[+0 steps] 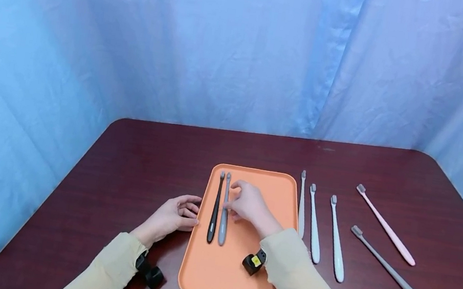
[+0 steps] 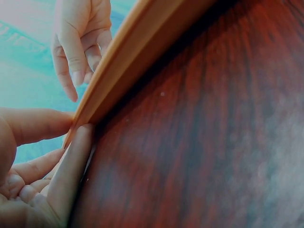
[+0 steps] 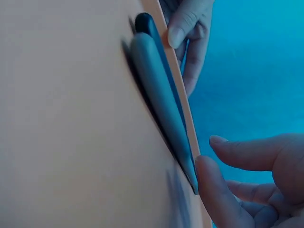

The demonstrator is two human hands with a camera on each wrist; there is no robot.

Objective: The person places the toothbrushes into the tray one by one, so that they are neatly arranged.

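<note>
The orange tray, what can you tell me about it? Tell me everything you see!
The orange tray is a flat rectangle with rounded corners and a low raised rim, looking like matte plastic. It lies lengthwise on the dark wooden table. A black toothbrush and a grey toothbrush lie side by side near its left edge. The left hand touches that left rim; the right hand reaches over it to the grey toothbrush.

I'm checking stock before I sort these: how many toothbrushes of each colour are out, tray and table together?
Black toothbrush: 1
Grey toothbrushes: 2
White or pale toothbrushes: 3
Pink toothbrush: 1
Total: 7; 2 lie on the orange tray, 5 on the table.
</note>
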